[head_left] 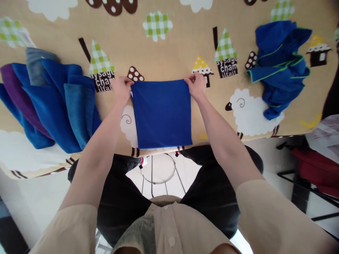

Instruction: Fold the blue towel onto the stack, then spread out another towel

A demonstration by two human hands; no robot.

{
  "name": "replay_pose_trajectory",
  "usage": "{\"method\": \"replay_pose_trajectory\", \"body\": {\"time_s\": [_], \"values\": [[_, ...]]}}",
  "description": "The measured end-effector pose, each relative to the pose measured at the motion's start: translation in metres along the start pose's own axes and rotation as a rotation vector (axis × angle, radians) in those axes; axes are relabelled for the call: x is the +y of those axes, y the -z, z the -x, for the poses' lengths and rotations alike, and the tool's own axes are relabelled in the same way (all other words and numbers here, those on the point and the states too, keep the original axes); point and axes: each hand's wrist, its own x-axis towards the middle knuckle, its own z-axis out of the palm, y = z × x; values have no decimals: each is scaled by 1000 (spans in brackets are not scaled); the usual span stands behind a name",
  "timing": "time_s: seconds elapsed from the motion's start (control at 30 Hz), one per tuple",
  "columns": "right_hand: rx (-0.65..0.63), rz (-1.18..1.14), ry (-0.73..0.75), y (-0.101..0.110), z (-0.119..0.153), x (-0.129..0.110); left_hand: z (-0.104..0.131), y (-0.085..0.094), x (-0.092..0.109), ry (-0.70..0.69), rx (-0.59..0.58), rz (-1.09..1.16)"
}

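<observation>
A blue cloth [162, 114] lies flat in a near-square shape at the table's front edge, between my forearms. My left hand [122, 89] pinches its far left corner, where a small white tag shows just below the fingers. At the far right corner, my right hand [196, 84] has the cloth between thumb and fingers. Both hands are closed on the cloth, and its far edge runs nearly straight between them.
Several blue, purple and grey-blue cloths [50, 102] overlap at the left. A crumpled blue cloth with green edging [283, 67] rests at the right. The patterned tablecloth [169, 53] covers the table. A red item [317, 169] is off the table at the right.
</observation>
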Motion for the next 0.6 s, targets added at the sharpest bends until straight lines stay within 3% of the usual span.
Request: {"method": "replay_pose_trajectory", "body": {"time_s": [0.17,0.3,0.37,0.47,0.5,0.6], "values": [[3,-9,-69,-4,1,-3,5,2,-2,-7,-75,53],[4,-100,-34,-2,10,-9,47,20,1,83,54,-20],[-10,-141,-28,2,16,-12,83,36,2,144,-69,-81],[-19,-195,-30,9,25,-15,147,59,3,169,-447,-170],[-14,-217,-29,11,28,-17,170,64,2,162,-525,-187],[23,-285,-16,15,37,-20,229,70,-5,211,-592,-153]]}}
